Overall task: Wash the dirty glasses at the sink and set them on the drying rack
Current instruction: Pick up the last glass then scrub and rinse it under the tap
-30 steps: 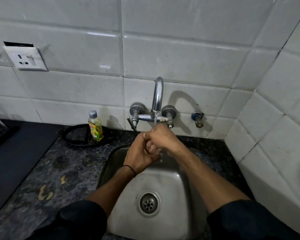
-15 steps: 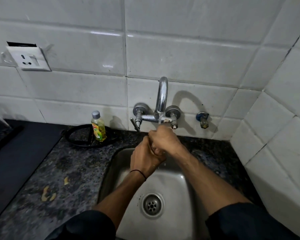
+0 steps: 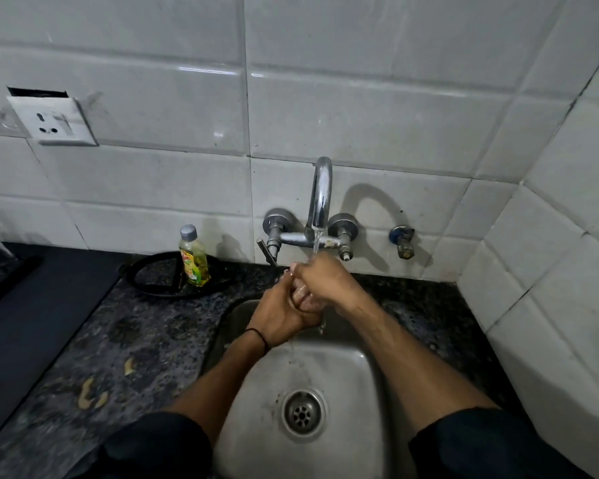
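Head view shows your left hand [image 3: 281, 314] and right hand [image 3: 325, 280] clasped together under the stream from the tap [image 3: 320, 195], above the back of the sink [image 3: 346, 371]; each is closed on the other, and neither grips a glass. No glass or drying rack can be made out. The basin holds only the drain [image 3: 302, 411]. So you cannot yet tell which hand is nearer. The soap bottle [image 3: 193, 257] stands to your left, nearer the left hand.

White glossy wall tiles [image 3: 360, 108] meet at a right-hand corner; a wall socket [image 3: 54, 121] sits left, above the dark speckled granite tabletop [image 3: 146, 340].
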`<action>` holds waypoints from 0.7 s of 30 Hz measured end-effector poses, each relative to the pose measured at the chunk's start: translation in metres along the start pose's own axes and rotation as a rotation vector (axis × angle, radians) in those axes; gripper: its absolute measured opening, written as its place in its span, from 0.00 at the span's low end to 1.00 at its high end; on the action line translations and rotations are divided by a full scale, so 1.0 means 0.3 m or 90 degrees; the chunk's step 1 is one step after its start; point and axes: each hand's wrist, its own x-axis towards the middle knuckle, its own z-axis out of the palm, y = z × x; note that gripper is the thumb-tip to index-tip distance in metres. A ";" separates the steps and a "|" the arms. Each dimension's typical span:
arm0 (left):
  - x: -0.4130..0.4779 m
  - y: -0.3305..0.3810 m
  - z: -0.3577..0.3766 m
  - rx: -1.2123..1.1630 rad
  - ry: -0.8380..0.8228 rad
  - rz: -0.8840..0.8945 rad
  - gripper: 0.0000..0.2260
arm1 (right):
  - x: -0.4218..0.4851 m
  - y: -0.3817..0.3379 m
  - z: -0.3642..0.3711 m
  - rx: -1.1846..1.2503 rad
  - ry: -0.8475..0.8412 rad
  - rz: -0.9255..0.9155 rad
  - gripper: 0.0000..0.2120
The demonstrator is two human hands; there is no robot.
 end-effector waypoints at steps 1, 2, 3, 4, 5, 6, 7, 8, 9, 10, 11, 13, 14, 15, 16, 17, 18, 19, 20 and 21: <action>0.007 -0.016 -0.015 -0.024 -0.047 0.009 0.28 | -0.005 0.001 -0.007 -0.027 -0.030 -0.015 0.13; 0.013 -0.024 -0.034 -0.016 -0.082 0.027 0.28 | -0.014 0.004 -0.015 -0.056 -0.063 -0.030 0.13; 0.015 -0.021 -0.049 -0.021 -0.104 0.053 0.27 | -0.028 0.008 -0.023 -0.073 -0.091 -0.049 0.13; 0.016 -0.018 -0.060 -0.025 -0.117 0.068 0.25 | -0.041 0.013 -0.029 -0.070 -0.112 -0.072 0.13; 0.012 -0.013 -0.068 -0.039 -0.124 0.072 0.23 | -0.058 0.015 -0.035 -0.050 -0.127 -0.093 0.13; 0.014 -0.013 -0.069 -0.046 -0.112 0.066 0.22 | -0.067 0.017 -0.037 -0.020 -0.132 -0.105 0.13; 0.015 -0.015 -0.066 -0.039 -0.085 0.057 0.23 | -0.074 0.020 -0.037 0.013 -0.120 -0.106 0.12; 0.019 -0.016 -0.058 -0.001 -0.049 0.046 0.25 | -0.068 0.026 -0.030 0.051 -0.092 -0.094 0.12; 0.019 -0.017 -0.048 0.052 -0.009 0.025 0.28 | -0.059 0.030 -0.020 0.099 -0.059 -0.070 0.12; 0.008 -0.003 -0.035 0.108 0.031 0.016 0.29 | -0.046 0.032 -0.007 0.120 -0.020 -0.034 0.12; 0.000 0.006 -0.020 0.151 0.057 0.016 0.30 | -0.034 0.032 0.005 0.099 0.014 -0.001 0.14; -0.013 0.019 0.010 0.140 0.055 0.047 0.29 | -0.020 0.031 0.012 0.025 0.022 0.025 0.15; -0.013 0.017 0.017 0.086 0.026 0.055 0.28 | -0.022 0.027 0.003 0.016 -0.003 0.022 0.15; -0.010 0.013 0.012 0.009 -0.021 0.059 0.27 | -0.028 0.027 -0.012 0.007 -0.034 0.009 0.15; -0.001 0.000 -0.002 -0.073 -0.075 0.057 0.25 | -0.036 0.031 -0.032 -0.014 -0.074 -0.022 0.14; 0.011 -0.012 -0.019 -0.135 -0.123 0.047 0.23 | -0.051 0.035 -0.056 -0.050 -0.120 -0.069 0.13; 0.016 -0.020 -0.040 -0.159 -0.160 0.039 0.20 | -0.063 0.043 -0.073 -0.082 -0.164 -0.112 0.11; 0.018 -0.025 -0.055 -0.167 -0.179 0.029 0.18 | -0.073 0.048 -0.089 -0.092 -0.189 -0.138 0.10; 0.014 -0.024 -0.060 -0.154 -0.171 0.012 0.17 | -0.080 0.053 -0.097 -0.073 -0.195 -0.141 0.08; 0.011 -0.021 -0.057 -0.131 -0.137 -0.003 0.17 | -0.080 0.061 -0.092 -0.033 -0.181 -0.124 0.08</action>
